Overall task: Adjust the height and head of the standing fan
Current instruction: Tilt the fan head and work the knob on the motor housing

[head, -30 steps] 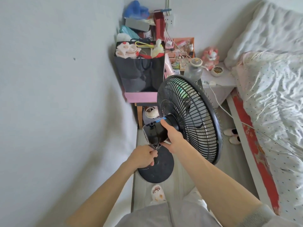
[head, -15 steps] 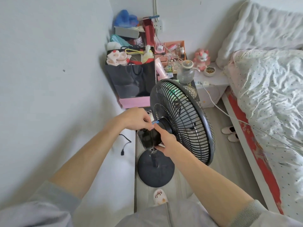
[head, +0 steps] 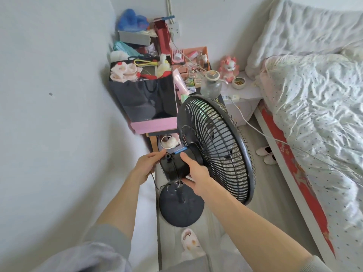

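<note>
Fan [head: 196, 163] seen from above, standing on the floor [head: 261, 173] directly under the hands. The right hand [head: 196, 173] grips the black motor housing [head: 176, 169], thumb on top and fingers wrapped underneath. The left hand [head: 147, 167] holds the housing's rear end, with its fingertips beside a small knob [head: 168, 156]; whether it pinches the knob cannot be told. The grille [head: 216, 148] stands just beyond the right hand. The pole [head: 179, 193] and round base [head: 180, 211] lie below both hands, and a cord [head: 155, 181] hangs beneath the left palm.

Handling, as judged: the housing is rigid and smooth and likely carries most of the head's weight, so it is the sound place to hold when tilting. The grille's thin wires probably flex and suit no firm grip. The tilt joint under the housing likely resists and then gives in steps, so two hands are apt. The fan looks top-heavy. The wide base should steady it, yet a hard push at head level could rock it. For height, the pole below the hands is the likely hold.
</note>
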Motion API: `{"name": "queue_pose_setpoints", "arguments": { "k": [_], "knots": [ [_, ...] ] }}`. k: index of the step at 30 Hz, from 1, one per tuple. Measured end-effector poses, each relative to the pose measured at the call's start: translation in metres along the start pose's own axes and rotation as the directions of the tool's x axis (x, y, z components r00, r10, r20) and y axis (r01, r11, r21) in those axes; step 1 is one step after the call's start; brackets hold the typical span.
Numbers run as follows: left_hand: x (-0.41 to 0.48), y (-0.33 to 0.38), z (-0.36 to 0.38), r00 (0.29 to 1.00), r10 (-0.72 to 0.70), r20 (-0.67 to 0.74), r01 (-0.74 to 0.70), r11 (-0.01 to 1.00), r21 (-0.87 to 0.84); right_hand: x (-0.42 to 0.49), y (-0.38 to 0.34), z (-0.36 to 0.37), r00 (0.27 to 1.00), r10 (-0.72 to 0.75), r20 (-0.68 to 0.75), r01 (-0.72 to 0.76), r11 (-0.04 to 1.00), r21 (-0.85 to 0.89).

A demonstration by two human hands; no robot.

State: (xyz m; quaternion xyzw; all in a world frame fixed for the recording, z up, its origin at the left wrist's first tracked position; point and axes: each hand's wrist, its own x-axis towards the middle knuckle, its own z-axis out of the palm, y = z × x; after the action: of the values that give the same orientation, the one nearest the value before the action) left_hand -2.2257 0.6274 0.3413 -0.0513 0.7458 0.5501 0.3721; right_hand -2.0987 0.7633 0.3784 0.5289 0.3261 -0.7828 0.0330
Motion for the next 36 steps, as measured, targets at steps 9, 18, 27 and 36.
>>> {"name": "queue_pose_setpoints", "arguments": {
  "k": [9,18,27,36],
  "knots": [
    [0.021,-0.065,0.018,0.987,-0.092,-0.131,0.054,0.962,-0.269,0.009,-0.001,0.003,1.000,0.020,-0.004,-0.021,0.999,-0.033],
    [0.006,-0.084,0.048,0.962,-0.253,-0.099,0.119,0.722,-0.682,0.013,-0.003,0.005,0.999,0.026,0.029,-0.023,0.996,-0.089],
    [-0.021,-0.099,0.076,0.930,-0.354,-0.094,0.247,0.795,-0.554,0.011,-0.008,0.008,1.000,-0.008,0.009,0.008,0.999,-0.052],
    [-0.052,-0.094,0.070,0.971,0.024,-0.238,0.028,0.977,0.213,0.010,-0.006,0.009,1.000,-0.001,0.031,0.003,0.997,-0.076]
  ]
}}
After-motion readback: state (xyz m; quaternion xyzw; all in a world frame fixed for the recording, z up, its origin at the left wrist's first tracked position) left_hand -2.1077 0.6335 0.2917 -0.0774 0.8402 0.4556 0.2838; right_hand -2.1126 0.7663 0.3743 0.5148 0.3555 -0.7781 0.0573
